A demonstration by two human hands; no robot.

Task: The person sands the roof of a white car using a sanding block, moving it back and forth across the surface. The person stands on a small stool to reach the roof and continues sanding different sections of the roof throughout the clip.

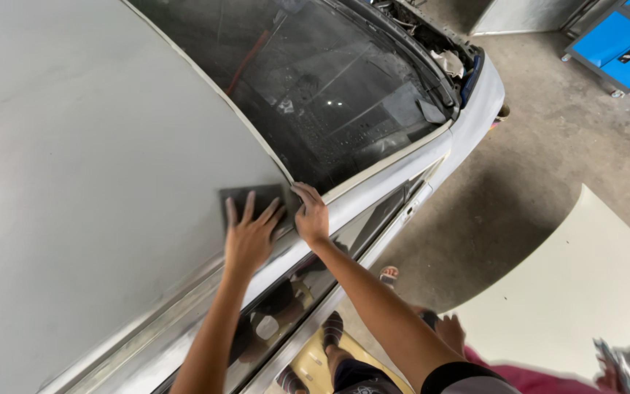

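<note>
My left hand [251, 237] lies flat, fingers spread, pressing the dark sanding sheet [251, 201] onto the car roof [89, 168]; my right hand [310, 214] pins its right edge. Beyond lies the windscreen [315, 87].

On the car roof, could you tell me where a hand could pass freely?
The roof is bare left of the grey pad. It is crowded at the windscreen corner, where the left hand presses the pad and the right hand touches the pillar.
</note>
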